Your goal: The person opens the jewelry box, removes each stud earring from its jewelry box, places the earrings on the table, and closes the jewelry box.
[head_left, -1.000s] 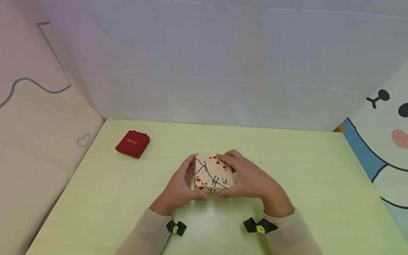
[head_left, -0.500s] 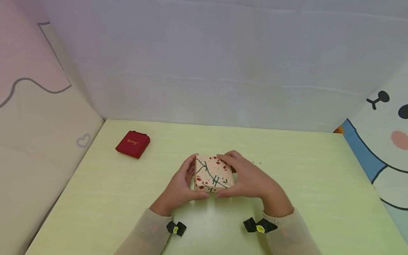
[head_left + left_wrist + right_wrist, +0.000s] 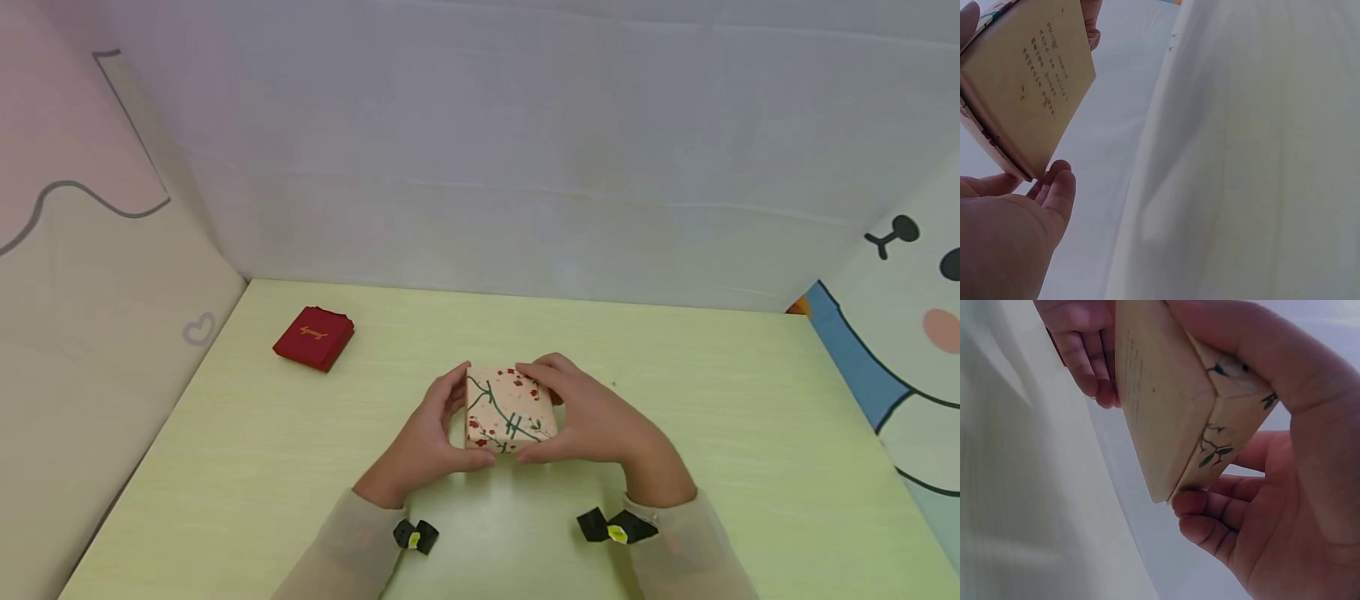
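Observation:
A small square box [image 3: 508, 408], cream with green stems and red blossoms, is held up between both hands at the middle of the table. My left hand [image 3: 431, 437] grips its left side, thumb along the near edge and fingers behind. On the opposite side my right hand [image 3: 592, 417] holds the corners, with its thumb in front and fingers at the far edge. The left wrist view shows the box's plain underside [image 3: 1041, 81], printed with lines of small characters. From the right wrist, a thin seam shows around the box's side [image 3: 1210, 440].
A dark red flat case [image 3: 313, 338] with gold lettering lies at the back left of the pale yellow-green table [image 3: 720, 417]. A white cloth wall [image 3: 525, 167] rises behind the table, and printed panels flank it left and right.
Both hands and the box have shifted very slightly to the right. The grip on the box looks the same, and the red case stays where it was.

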Demonstrator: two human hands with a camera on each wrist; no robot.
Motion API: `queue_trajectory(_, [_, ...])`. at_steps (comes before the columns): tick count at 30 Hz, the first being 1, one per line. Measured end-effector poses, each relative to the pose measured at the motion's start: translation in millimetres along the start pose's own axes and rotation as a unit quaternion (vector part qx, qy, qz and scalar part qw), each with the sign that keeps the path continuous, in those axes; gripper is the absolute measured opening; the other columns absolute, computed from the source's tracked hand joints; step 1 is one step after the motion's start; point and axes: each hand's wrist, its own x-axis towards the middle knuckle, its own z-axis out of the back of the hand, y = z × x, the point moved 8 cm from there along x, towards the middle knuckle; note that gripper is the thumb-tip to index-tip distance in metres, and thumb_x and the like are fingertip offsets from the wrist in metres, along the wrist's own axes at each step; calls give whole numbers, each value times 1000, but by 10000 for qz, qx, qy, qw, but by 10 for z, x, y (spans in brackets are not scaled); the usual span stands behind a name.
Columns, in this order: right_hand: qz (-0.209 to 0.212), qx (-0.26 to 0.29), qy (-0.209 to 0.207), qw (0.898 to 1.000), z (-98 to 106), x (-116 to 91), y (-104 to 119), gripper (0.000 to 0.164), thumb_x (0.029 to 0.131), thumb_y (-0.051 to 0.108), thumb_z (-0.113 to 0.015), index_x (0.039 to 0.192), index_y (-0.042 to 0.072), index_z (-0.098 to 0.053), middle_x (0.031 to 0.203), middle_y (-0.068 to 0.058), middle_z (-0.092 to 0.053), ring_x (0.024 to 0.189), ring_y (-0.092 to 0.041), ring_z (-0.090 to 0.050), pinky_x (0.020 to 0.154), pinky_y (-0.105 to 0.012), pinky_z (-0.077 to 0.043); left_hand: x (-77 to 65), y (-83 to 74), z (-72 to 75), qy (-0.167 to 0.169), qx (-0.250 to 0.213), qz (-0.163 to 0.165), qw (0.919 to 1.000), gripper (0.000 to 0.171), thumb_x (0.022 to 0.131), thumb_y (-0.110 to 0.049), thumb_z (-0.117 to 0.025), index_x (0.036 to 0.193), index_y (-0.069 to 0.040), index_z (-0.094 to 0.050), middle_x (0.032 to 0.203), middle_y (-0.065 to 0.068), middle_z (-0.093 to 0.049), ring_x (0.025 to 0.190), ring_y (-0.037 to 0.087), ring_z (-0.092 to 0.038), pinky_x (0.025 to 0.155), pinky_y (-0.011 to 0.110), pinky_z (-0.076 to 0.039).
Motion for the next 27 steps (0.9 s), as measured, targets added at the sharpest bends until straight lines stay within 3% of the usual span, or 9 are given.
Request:
queue_trajectory(6, [25, -25, 30, 10000, -1, -3, 18, 106, 70, 50, -94, 156, 15, -44, 138, 7, -46, 113, -9, -54, 98, -39, -51, 4, -14, 39, -54, 326, -87, 9994, 111, 78, -20, -93, 162, -4, -21, 155, 6, -35, 142, 21, -41, 119, 42, -31])
queue_trajectory(16, [-64, -102, 9, 9999, -8, -6, 38, 107, 70, 50, -94, 157, 13, -43, 141, 3, -45, 118, -12, -54, 100, -42, -50, -2, 12, 83, -159, 723, -66, 9972, 110, 79, -26, -92, 162, -4, -23, 154, 5, -37, 139, 21, -42, 119, 44, -32])
queue_trajectory(27, [-107, -179, 32, 9998, -43, 17, 45, 107, 71, 50, -93, 157, 11, -43, 140, 3, -45, 114, -12, -54, 97, -40, -51, -30, -43, 115, -210, 1171, 251, 9926, 110, 77, -32, -93, 162, -6, -28, 153, 0, -39, 136, 22, -45, 112, 47, -42])
